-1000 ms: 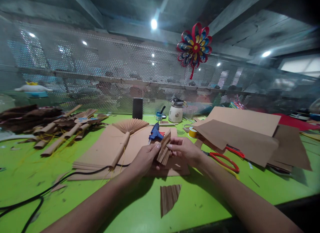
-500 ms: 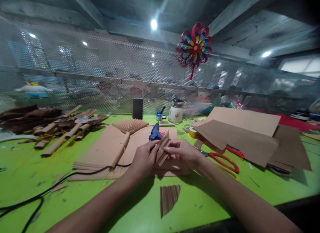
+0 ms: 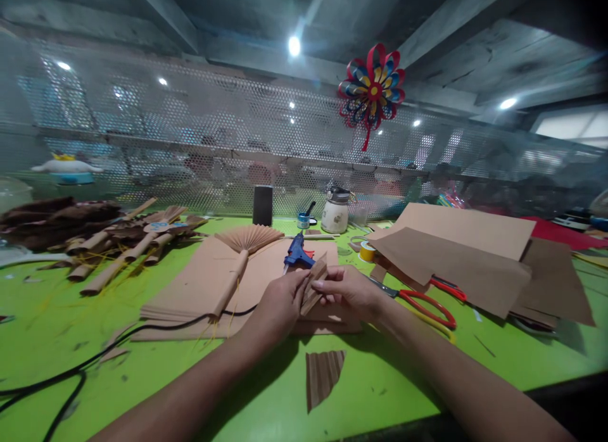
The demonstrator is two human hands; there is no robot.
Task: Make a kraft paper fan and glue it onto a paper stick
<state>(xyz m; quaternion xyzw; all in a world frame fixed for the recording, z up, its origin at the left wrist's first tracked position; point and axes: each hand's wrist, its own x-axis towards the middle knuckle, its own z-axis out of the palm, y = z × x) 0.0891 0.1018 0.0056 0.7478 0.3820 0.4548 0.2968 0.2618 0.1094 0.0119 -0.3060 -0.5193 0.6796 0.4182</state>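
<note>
Between my two hands is a small piece of pleated brown paper (image 3: 313,286), tilted upright above the table. My left hand (image 3: 284,297) pinches its left side. On its right side, my right hand (image 3: 349,289) grips it with thumb and fingers. A second pleated paper piece (image 3: 323,377) lies flat on the green table in front of me. Just beyond my hands, a blue glue gun (image 3: 297,252) rests on a stack of tan paper (image 3: 183,284). A paper fan with a rolled handle (image 3: 232,277) lies on that stack, left of my hands.
Scissors with orange handles (image 3: 427,306) lie right of my right hand, near brown paper sheets (image 3: 456,258) and a yellow tape roll (image 3: 366,251). A black cable (image 3: 156,328) crosses the left side. Rolled paper handles (image 3: 118,255) are piled at left. A white jar (image 3: 335,215) stands behind.
The pleated piece in my hands has turned slightly and looks narrower, its folds pressed closer together. Both hands stay nearly in place, and the view has shifted a little.
</note>
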